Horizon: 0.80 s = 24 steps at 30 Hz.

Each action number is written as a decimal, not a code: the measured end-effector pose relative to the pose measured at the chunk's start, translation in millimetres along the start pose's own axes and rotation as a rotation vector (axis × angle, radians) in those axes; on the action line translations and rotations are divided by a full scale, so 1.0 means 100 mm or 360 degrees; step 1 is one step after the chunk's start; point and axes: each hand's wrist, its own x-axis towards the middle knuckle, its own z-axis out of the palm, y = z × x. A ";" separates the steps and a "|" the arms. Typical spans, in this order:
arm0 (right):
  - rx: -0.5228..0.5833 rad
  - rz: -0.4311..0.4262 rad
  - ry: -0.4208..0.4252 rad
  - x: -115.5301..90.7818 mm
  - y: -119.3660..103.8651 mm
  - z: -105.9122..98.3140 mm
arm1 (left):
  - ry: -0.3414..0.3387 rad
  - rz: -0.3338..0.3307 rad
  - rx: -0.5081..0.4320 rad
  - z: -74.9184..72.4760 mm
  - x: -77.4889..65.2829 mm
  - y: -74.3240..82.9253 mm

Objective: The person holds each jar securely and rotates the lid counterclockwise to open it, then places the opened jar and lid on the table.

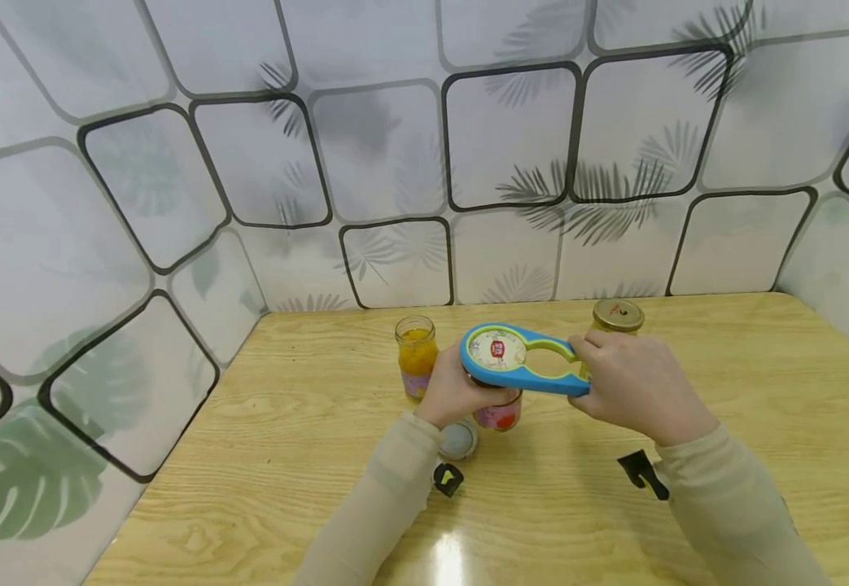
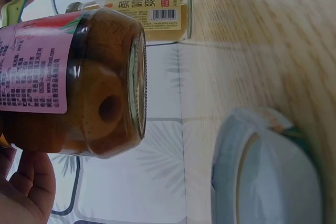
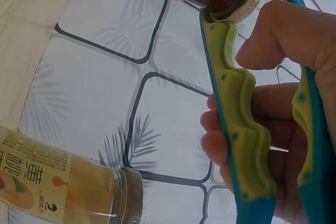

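Note:
My left hand [image 1: 449,395] grips a glass jar [image 1: 499,416] with a pink label and a pale printed lid [image 1: 496,348]. In the left wrist view, the jar [image 2: 107,85] is tilted on its side, with brown liquid and round fruit inside. Around its lid sits a blue and yellow-green jar opener [image 1: 552,381]. My right hand [image 1: 636,378] holds the opener's two handles at their far end. The right wrist view shows the thumb and fingers wrapped about those handles [image 3: 239,124], with the opener's wide end against the lid.
Behind my left hand stands a lidless jar [image 1: 417,362] of orange fruit. A loose lid [image 1: 457,440] lies on the wooden table [image 1: 307,480] near my left wrist. A gold-lidded jar [image 1: 618,314] with a yellow label stands beyond my right hand. Patterned walls [image 1: 395,163] border the table.

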 end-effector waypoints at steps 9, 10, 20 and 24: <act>0.0003 -0.0015 -0.0024 0.00 -0.01 0.00 | -0.0028 0.0012 0.0010 -0.01 -0.01 -0.03; -0.0001 -0.0021 -0.0019 0.00 0.00 0.01 | -0.0034 0.0008 0.0000 -0.01 -0.01 -0.03; -0.0016 -0.0049 0.0002 0.01 -0.01 0.03 | -0.0055 -0.0075 -0.0068 -0.03 -0.01 -0.05; -0.0008 -0.0092 0.0051 0.00 0.02 0.04 | -0.0152 -0.0053 -0.0097 -0.06 -0.01 -0.03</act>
